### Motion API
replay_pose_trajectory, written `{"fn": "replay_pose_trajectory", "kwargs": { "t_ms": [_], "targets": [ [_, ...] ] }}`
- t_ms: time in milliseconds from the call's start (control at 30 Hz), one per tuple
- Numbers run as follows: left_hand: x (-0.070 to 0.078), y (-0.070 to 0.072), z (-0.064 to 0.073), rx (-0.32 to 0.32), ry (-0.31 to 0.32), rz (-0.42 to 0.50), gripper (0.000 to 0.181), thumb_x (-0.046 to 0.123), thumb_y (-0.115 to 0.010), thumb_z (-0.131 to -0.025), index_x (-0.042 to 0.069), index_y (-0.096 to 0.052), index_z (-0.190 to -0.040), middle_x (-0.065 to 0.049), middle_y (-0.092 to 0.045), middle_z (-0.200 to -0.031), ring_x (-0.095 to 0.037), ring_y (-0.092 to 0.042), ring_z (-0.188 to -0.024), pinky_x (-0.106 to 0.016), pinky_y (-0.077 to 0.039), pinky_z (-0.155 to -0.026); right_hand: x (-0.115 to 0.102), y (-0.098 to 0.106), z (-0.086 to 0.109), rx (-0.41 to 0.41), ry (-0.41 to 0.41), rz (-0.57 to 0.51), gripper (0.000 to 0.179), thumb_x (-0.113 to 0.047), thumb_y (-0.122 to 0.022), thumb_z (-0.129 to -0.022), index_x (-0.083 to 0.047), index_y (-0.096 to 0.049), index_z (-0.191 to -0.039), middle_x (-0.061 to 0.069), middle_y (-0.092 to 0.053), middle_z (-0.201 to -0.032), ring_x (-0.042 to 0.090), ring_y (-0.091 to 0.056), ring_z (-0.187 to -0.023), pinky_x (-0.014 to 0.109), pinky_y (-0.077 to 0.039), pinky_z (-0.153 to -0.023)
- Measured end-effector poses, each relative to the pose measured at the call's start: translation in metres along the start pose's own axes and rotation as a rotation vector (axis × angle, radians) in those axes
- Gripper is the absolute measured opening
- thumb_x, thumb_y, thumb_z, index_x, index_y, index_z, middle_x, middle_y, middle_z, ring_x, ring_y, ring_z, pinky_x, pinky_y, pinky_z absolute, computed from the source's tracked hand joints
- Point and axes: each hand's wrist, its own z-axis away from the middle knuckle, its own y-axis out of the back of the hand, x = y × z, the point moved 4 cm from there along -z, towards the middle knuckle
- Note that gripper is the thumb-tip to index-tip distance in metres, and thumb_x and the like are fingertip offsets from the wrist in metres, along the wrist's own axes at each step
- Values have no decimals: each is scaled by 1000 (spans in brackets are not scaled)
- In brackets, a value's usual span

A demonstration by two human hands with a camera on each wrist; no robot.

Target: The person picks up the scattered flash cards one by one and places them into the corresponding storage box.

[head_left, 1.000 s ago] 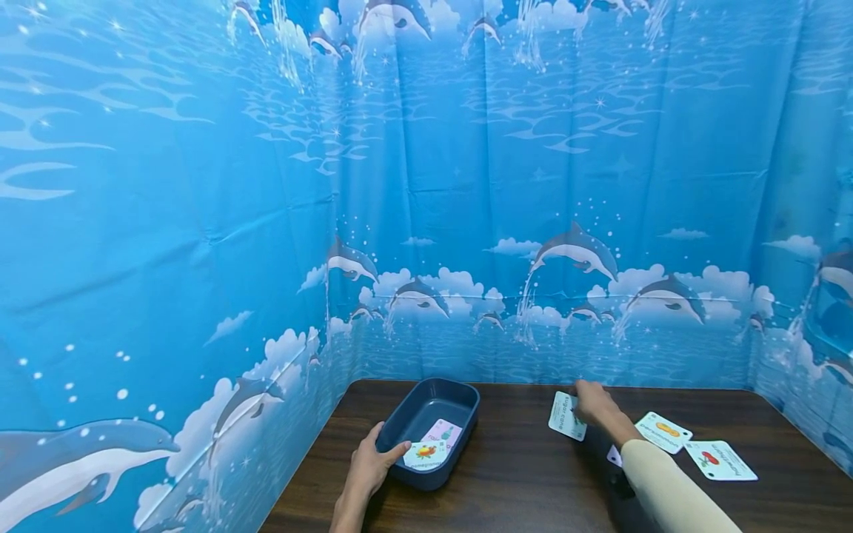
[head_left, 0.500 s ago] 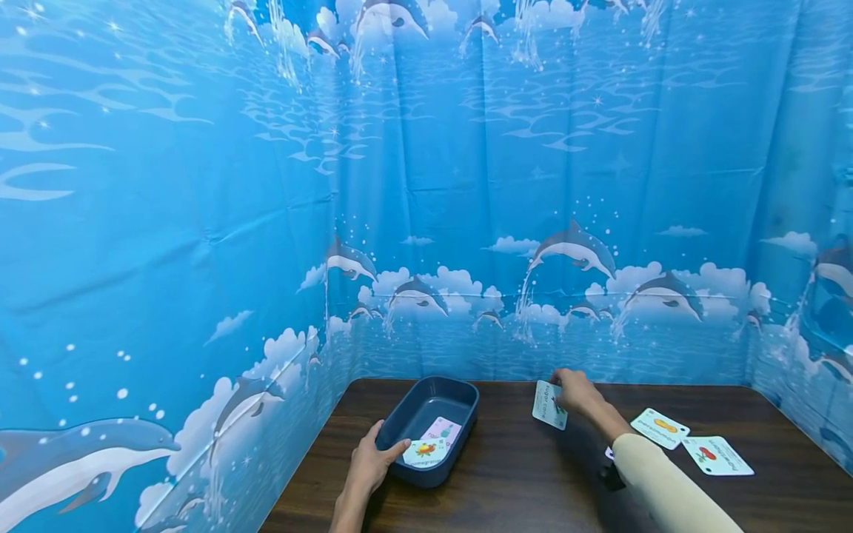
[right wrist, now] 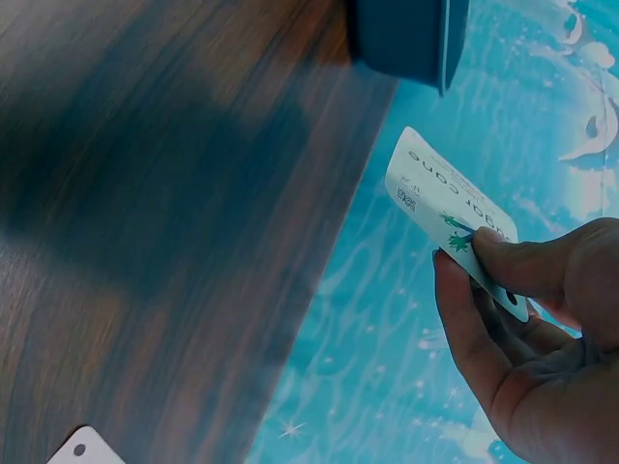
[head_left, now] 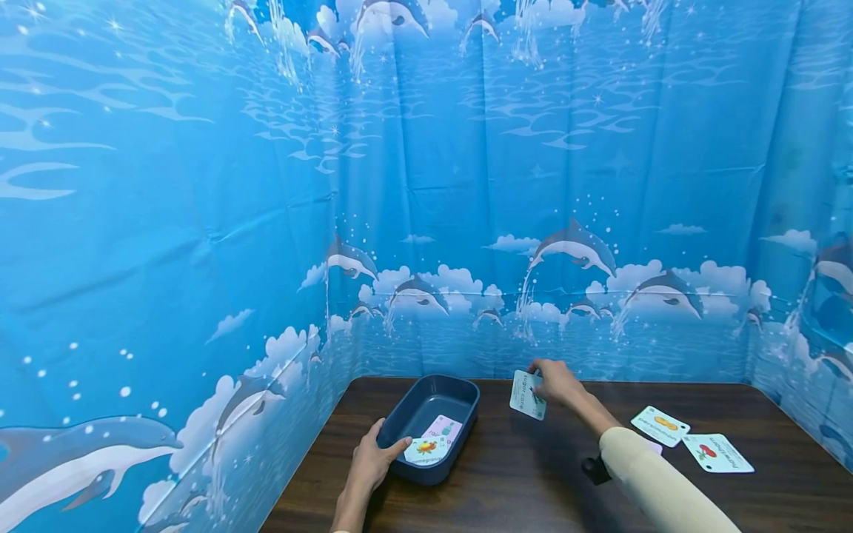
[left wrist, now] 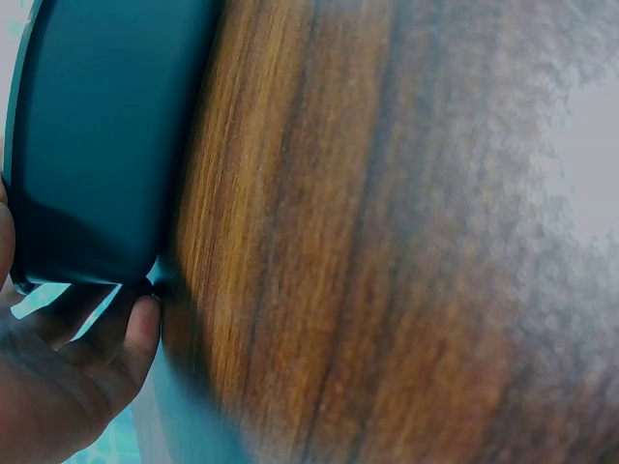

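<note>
My right hand pinches a pale sugar cane card between thumb and fingers, above the table's far side. In the right wrist view the thumb lies on the card's printed face, with fingers behind it. With thumb over the rim and fingers outside, my left hand grips the near left corner of a dark blue plastic box. Inside the box lie a pomegranate card and a pink card, partly overlapped. In the left wrist view, fingertips touch the box's outer corner.
Two cards, one with an orange-yellow picture and one with red fruit, lie on the dark wooden table at right. A purple card is mostly hidden by the right sleeve. A dolphin-printed blue curtain stands behind the table.
My right hand has carried the sugar cane card leftward and up, closer to the box. The left hand keeps its grip on the box.
</note>
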Motion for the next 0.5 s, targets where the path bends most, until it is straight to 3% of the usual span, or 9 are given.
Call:
{"fn": "replay_pose_trajectory", "kwargs": {
  "t_ms": [500],
  "targets": [
    [2,1,2,14,-7,5,97,48,-85,-91,-3,-41,-161,-38,-49,-156,-59,-51,-140,-71,-48,-109,-25,-6,-4,6,44,8,34,3,-76,-91,3,-72,-125,24,-73,-118,35,-75,-98,39,-62,-69]
  ]
}}
